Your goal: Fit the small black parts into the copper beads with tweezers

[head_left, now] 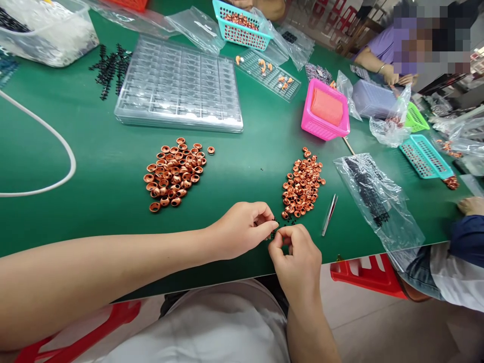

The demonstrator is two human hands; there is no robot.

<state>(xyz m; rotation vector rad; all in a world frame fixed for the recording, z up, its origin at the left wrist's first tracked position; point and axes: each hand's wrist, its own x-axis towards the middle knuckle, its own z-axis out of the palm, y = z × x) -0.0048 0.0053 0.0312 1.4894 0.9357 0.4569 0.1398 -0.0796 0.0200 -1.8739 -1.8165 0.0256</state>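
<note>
Pink basket [321,130] beyond copper-coloured pieces [302,184]

Plain green tabletop [249,156]. Bright pink basket [321,131], coral-red contents [327,107]. Left of pink basket: clear trays [181,85], grid pattern. Near side of it: shiny copper-coloured pieces [302,185]. Beyond it, leftward: turquoise basket [244,38], perforated pattern. Right of it: lime-green basket [416,118].
</note>
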